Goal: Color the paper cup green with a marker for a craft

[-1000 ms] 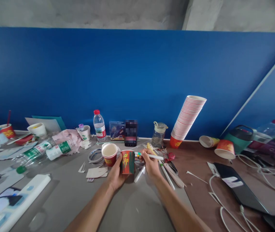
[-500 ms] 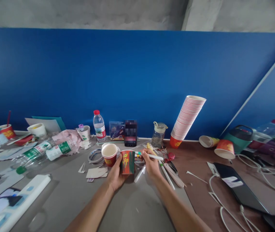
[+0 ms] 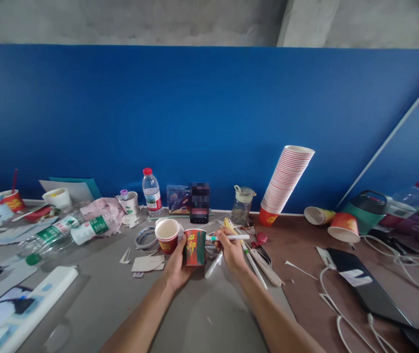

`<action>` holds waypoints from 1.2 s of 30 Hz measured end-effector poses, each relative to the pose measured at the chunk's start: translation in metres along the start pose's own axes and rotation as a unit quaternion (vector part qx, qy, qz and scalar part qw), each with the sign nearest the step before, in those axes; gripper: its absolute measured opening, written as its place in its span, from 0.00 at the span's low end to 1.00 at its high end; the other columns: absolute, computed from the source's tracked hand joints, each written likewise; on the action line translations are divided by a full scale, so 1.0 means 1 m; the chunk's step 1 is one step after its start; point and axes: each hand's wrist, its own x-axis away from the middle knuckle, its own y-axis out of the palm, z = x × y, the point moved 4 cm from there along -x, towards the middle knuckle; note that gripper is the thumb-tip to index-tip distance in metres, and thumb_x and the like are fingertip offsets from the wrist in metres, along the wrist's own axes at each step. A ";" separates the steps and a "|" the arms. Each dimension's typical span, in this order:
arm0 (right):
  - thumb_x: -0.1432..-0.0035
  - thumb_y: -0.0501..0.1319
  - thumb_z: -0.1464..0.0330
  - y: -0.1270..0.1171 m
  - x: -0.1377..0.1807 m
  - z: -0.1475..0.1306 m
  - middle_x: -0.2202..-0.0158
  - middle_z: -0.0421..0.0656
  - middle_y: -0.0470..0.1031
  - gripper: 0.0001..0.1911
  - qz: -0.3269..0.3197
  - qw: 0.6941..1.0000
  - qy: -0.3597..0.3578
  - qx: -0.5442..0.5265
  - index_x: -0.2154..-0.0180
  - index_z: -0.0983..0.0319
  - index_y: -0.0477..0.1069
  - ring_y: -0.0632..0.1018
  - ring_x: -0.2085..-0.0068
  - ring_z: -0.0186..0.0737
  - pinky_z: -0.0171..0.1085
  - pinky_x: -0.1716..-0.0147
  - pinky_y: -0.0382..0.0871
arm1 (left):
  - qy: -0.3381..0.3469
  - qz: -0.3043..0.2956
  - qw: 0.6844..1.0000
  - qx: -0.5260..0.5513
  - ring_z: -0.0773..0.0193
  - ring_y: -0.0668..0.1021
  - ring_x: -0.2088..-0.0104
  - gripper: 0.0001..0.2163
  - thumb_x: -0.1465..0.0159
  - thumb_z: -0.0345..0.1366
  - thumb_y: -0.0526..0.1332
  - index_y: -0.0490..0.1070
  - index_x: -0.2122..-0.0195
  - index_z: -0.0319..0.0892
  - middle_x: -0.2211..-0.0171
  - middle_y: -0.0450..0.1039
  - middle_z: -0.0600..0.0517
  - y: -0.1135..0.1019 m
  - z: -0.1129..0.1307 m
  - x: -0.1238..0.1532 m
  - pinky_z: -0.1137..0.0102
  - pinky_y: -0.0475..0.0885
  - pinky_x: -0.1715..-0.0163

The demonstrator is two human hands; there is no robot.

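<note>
My left hand (image 3: 177, 267) is closed around a red paper cup (image 3: 195, 247) with yellow lettering and dark green colouring on its side. The cup is upright. In my right hand (image 3: 230, 250) is a white marker pen (image 3: 233, 237) with a green band, its tip end pointing left at the cup's right edge. Whether the tip touches the cup I cannot tell. Just left of the held cup stands another red paper cup (image 3: 167, 235) with a white inside. Behind the cup a phone (image 3: 199, 203) stands upright, its screen blurred.
A tall leaning stack of paper cups (image 3: 286, 181) stands at the back right. A water bottle (image 3: 152, 193) and a glass jar (image 3: 242, 203) stand along the blue partition (image 3: 209, 117). Several pens lie by my right hand. At left is a power strip (image 3: 40, 309); at right, a black device (image 3: 367, 289) with cables.
The marker has tilted from sloping down to the right to nearly level, its tip end slightly lower beside the cup. The left hand's hold on the cup looks the same.
</note>
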 end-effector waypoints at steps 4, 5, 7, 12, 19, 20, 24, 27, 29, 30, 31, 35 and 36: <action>0.52 0.64 0.56 0.003 0.001 -0.005 0.81 0.36 0.67 0.14 -0.010 0.999 -0.030 -0.006 0.76 0.61 0.69 0.66 0.79 0.32 0.32 0.79 0.59 | 0.009 0.005 1.000 -0.009 0.62 0.78 0.72 0.17 0.38 0.45 0.59 0.70 0.56 0.34 0.69 0.78 0.46 0.000 0.001 0.000 0.65 0.76 0.64; 0.52 0.64 0.56 0.004 0.002 -0.007 0.81 0.36 0.67 0.14 -0.015 0.999 -0.034 -0.006 0.75 0.61 0.69 0.67 0.79 0.32 0.32 0.79 0.60 | 0.009 0.003 1.000 -0.010 0.62 0.78 0.73 0.17 0.38 0.45 0.59 0.70 0.56 0.34 0.69 0.78 0.46 0.000 0.001 0.000 0.66 0.76 0.65; 0.51 0.64 0.57 0.006 0.002 -0.007 0.82 0.36 0.67 0.14 -0.031 0.999 -0.023 -0.004 0.76 0.61 0.68 0.66 0.80 0.32 0.32 0.79 0.59 | 0.007 -0.002 1.000 -0.012 0.62 0.79 0.72 0.17 0.38 0.45 0.58 0.70 0.56 0.34 0.69 0.78 0.46 0.001 0.000 0.001 0.66 0.76 0.65; 0.50 0.63 0.58 0.004 0.002 -0.008 0.81 0.37 0.68 0.13 -0.034 0.999 -0.042 0.010 0.75 0.61 0.69 0.67 0.78 0.32 0.32 0.78 0.60 | 0.012 0.013 1.000 -0.022 0.59 0.80 0.68 0.16 0.38 0.44 0.58 0.70 0.57 0.35 0.67 0.78 0.45 -0.002 0.000 -0.001 0.65 0.76 0.63; 0.51 0.64 0.58 0.003 0.001 -0.009 0.81 0.36 0.67 0.13 -0.035 0.999 -0.040 0.011 0.76 0.61 0.69 0.66 0.79 0.31 0.31 0.79 0.58 | 0.011 0.009 0.999 -0.029 0.60 0.80 0.69 0.17 0.38 0.44 0.59 0.70 0.56 0.34 0.66 0.79 0.44 -0.002 -0.001 -0.001 0.67 0.75 0.66; 0.51 0.63 0.58 0.003 0.002 -0.009 0.81 0.36 0.67 0.13 -0.039 0.998 -0.040 0.012 0.76 0.61 0.69 0.66 0.79 0.32 0.31 0.79 0.58 | 0.013 0.008 1.000 -0.028 0.60 0.80 0.69 0.17 0.38 0.43 0.59 0.70 0.56 0.34 0.66 0.79 0.44 -0.001 0.000 -0.001 0.67 0.75 0.66; 0.49 0.63 0.59 0.004 0.002 -0.009 0.81 0.36 0.67 0.13 -0.054 0.998 -0.043 0.012 0.76 0.61 0.69 0.66 0.79 0.31 0.31 0.79 0.58 | 0.011 0.002 1.000 -0.029 0.62 0.79 0.72 0.16 0.38 0.43 0.58 0.70 0.55 0.35 0.68 0.78 0.46 0.000 0.000 -0.001 0.68 0.75 0.67; 0.50 0.63 0.59 0.004 0.002 -0.009 0.81 0.36 0.67 0.13 -0.053 0.998 -0.040 0.016 0.76 0.61 0.69 0.66 0.79 0.31 0.31 0.79 0.58 | 0.010 0.004 0.999 -0.030 0.63 0.79 0.73 0.16 0.38 0.43 0.58 0.70 0.56 0.35 0.68 0.78 0.46 0.000 -0.001 -0.001 0.69 0.75 0.68; 0.51 0.63 0.58 0.004 0.002 -0.009 0.82 0.36 0.66 0.14 -0.050 0.998 -0.022 0.017 0.76 0.61 0.69 0.65 0.80 0.31 0.31 0.80 0.57 | 0.009 0.000 1.000 -0.027 0.63 0.79 0.73 0.16 0.37 0.43 0.58 0.70 0.56 0.35 0.68 0.78 0.46 0.000 -0.001 0.000 0.69 0.75 0.68; 0.51 0.64 0.58 0.004 0.002 -0.010 0.82 0.36 0.66 0.14 -0.044 0.999 -0.021 0.017 0.76 0.61 0.69 0.65 0.80 0.31 0.31 0.80 0.57 | 0.008 0.000 1.000 -0.026 0.62 0.79 0.73 0.16 0.37 0.43 0.58 0.70 0.56 0.34 0.68 0.78 0.46 0.001 0.000 0.000 0.69 0.75 0.68; 0.52 0.64 0.58 0.003 0.002 -0.011 0.82 0.36 0.66 0.13 -0.038 0.999 -0.024 0.016 0.76 0.61 0.69 0.65 0.80 0.31 0.31 0.80 0.57 | 0.008 0.001 1.000 -0.024 0.62 0.79 0.73 0.16 0.37 0.42 0.58 0.70 0.56 0.34 0.69 0.78 0.46 0.001 0.000 0.001 0.69 0.75 0.67; 0.53 0.64 0.58 0.004 0.003 -0.010 0.84 0.36 0.65 0.14 -0.060 0.998 0.008 0.028 0.79 0.61 0.68 0.64 0.81 0.31 0.31 0.81 0.56 | 0.006 0.003 1.000 -0.021 0.61 0.80 0.71 0.17 0.37 0.42 0.58 0.69 0.54 0.33 0.69 0.78 0.45 0.003 0.000 0.003 0.68 0.75 0.67; 0.54 0.65 0.58 0.004 0.004 -0.009 0.84 0.36 0.64 0.14 -0.071 0.997 0.026 0.032 0.80 0.61 0.68 0.63 0.81 0.31 0.31 0.82 0.55 | 0.005 0.003 1.000 -0.021 0.60 0.80 0.70 0.18 0.37 0.43 0.58 0.69 0.54 0.33 0.68 0.79 0.44 0.003 0.000 0.003 0.67 0.75 0.66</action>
